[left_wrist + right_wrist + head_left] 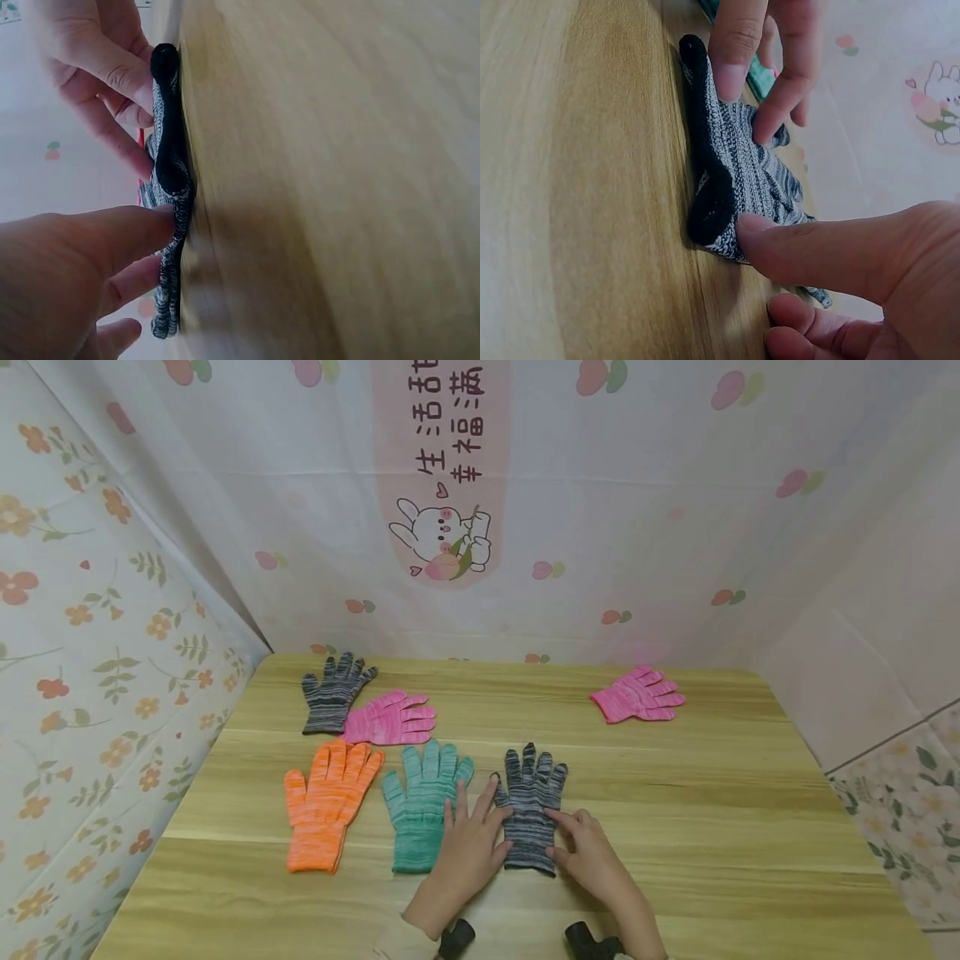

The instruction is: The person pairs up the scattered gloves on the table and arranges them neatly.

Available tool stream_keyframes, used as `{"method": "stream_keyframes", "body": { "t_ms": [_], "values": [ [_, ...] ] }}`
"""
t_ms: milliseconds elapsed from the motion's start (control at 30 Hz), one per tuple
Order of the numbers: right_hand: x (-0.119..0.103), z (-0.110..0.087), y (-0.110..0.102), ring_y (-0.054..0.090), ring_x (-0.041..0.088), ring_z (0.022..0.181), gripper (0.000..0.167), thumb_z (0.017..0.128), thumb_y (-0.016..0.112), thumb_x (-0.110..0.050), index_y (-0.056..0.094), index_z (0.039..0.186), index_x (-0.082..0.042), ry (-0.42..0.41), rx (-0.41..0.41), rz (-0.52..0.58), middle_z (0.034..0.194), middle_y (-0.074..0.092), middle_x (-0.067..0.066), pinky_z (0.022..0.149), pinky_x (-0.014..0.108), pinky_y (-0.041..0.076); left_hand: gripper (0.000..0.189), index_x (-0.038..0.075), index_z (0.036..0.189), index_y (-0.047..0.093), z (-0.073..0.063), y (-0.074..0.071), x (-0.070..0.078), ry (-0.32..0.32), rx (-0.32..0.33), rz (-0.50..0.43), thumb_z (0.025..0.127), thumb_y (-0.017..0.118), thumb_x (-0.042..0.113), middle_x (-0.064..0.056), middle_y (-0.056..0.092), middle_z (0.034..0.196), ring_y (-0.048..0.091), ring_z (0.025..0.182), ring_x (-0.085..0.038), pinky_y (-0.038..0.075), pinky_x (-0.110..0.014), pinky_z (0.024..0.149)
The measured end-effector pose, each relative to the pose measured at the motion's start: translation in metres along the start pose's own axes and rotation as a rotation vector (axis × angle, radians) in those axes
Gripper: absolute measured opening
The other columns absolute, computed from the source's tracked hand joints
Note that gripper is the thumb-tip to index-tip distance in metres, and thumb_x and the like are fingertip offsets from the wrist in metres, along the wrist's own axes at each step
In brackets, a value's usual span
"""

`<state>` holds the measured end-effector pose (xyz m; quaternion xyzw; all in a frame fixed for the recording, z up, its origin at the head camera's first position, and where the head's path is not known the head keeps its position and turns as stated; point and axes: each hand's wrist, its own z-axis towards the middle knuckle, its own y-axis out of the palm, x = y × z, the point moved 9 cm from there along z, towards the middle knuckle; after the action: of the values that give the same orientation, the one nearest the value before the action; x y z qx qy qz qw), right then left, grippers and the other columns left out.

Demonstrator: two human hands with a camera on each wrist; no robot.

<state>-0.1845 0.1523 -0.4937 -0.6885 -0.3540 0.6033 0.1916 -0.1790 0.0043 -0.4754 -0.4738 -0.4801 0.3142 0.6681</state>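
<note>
A black-and-grey striped glove (530,818) lies flat on the wooden table, fingers pointing away and black cuff toward me. My left hand (470,847) touches its left edge with thumb and fingertips, partly covering the teal glove (420,818) alongside. On the opposite edge, my right hand (592,856) rests its thumb and index finger. Close up in the left wrist view, the left thumb (127,232) presses the knit beside the cuff. In the right wrist view the right thumb (780,244) lies against the glove's side, its other fingers bent below.
An orange glove (322,810) lies left of the teal one. Behind them, a second grey striped glove (333,693) touches a pink glove (390,718). Another pink glove (639,695) lies at the back right of the table (712,827). A printed curtain (637,527) hangs behind.
</note>
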Motion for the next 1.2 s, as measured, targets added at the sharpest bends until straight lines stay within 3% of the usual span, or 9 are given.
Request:
{"method": "stream_keyframes", "body": {
  "t_ms": [333, 600, 833, 1033, 1200],
  "values": [
    [0.001, -0.003, -0.002, 0.035, 0.015, 0.077, 0.050, 0.078, 0.071, -0.008, 0.057, 0.126, -0.007, 0.031, 0.006, 0.000, 0.084, 0.040, 0.003, 0.062, 0.024, 0.030, 0.040, 0.020, 0.121, 0.058, 0.001, 0.006, 0.000, 0.000, -0.061, 0.047, 0.086, 0.063, 0.038, -0.010, 0.040, 0.146, 0.025, 0.136, -0.046, 0.025, -0.068, 0.101],
    [0.005, -0.005, -0.003, 0.036, 0.015, 0.077, 0.060, 0.078, 0.072, -0.008, 0.049, 0.133, -0.002, 0.038, 0.009, 0.009, 0.085, 0.042, 0.003, 0.063, 0.023, 0.032, 0.037, 0.018, 0.114, 0.057, 0.002, 0.008, 0.003, 0.036, -0.065, 0.068, 0.085, 0.064, 0.039, -0.013, 0.040, 0.145, 0.028, 0.135, -0.045, 0.026, -0.063, 0.105],
    [0.007, -0.004, -0.003, 0.035, 0.015, 0.076, 0.063, 0.077, 0.072, -0.007, 0.047, 0.134, 0.000, 0.048, -0.005, 0.026, 0.086, 0.042, 0.004, 0.061, 0.023, 0.031, 0.029, 0.013, 0.107, 0.058, 0.007, 0.000, 0.003, 0.061, -0.038, -0.032, 0.085, 0.064, 0.031, -0.018, 0.044, 0.139, 0.031, 0.132, -0.047, 0.025, -0.063, 0.105],
    [0.006, -0.003, -0.003, 0.035, 0.015, 0.075, 0.065, 0.076, 0.073, -0.008, 0.046, 0.135, -0.001, 0.040, -0.009, 0.040, 0.086, 0.042, 0.004, 0.059, 0.022, 0.030, 0.024, 0.010, 0.111, 0.057, 0.019, -0.025, -0.018, 0.060, 0.026, -0.206, 0.089, 0.058, 0.019, -0.020, 0.044, 0.137, 0.033, 0.130, -0.045, 0.024, -0.060, 0.108],
    [0.006, -0.003, -0.003, 0.035, 0.014, 0.075, 0.065, 0.077, 0.073, -0.011, 0.046, 0.136, -0.004, 0.033, -0.007, 0.050, 0.085, 0.042, 0.003, 0.059, 0.021, 0.031, 0.022, 0.006, 0.111, 0.057, 0.028, -0.061, -0.059, -0.044, 0.096, -0.310, 0.090, 0.056, 0.013, -0.020, 0.045, 0.135, 0.036, 0.128, -0.042, 0.037, -0.059, 0.098]
  ]
}}
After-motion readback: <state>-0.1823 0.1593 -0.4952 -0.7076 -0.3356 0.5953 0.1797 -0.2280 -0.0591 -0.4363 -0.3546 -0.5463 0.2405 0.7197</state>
